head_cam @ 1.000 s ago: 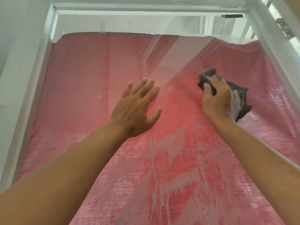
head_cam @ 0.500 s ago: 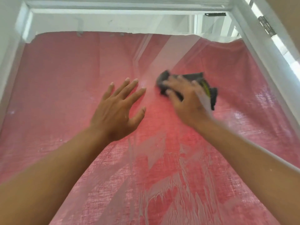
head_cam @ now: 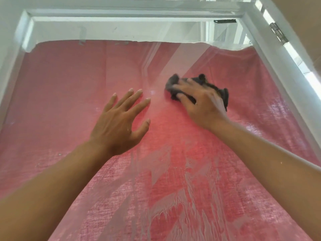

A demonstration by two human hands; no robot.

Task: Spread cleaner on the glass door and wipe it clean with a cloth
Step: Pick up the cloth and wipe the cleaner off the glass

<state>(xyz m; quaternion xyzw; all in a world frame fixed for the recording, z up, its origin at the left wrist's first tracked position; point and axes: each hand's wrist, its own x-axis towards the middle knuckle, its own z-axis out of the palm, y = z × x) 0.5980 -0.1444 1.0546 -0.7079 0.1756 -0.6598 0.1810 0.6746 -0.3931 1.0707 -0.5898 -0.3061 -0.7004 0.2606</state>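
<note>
The wiping step is under way: the right hand (head_cam: pixel 203 103) is pressing a crumpled dark grey cloth (head_cam: pixel 175 87) against the upper middle of the glass door (head_cam: pixel 173 171), its fingers spread over the cloth and curling onto it, blurred by motion. The left hand (head_cam: pixel 119 122) is lying flat on the pane just beside it, fingers straight and fanned, holding nothing and probably steadying the door. Whitish cleaner streaks (head_cam: pixel 175 216) are running down the lower half of the glass, so much of the job is likely lying ahead; the next move probably calls for firm, overlapping passes carried downward into those drips, with the bracing hand shifting out of the cloth's path. The pane itself is sitting in a white frame (head_cam: pixel 121 13), showing pale reflections, with a red woven curtain (head_cam: pixel 60 80) hanging behind it.
</note>
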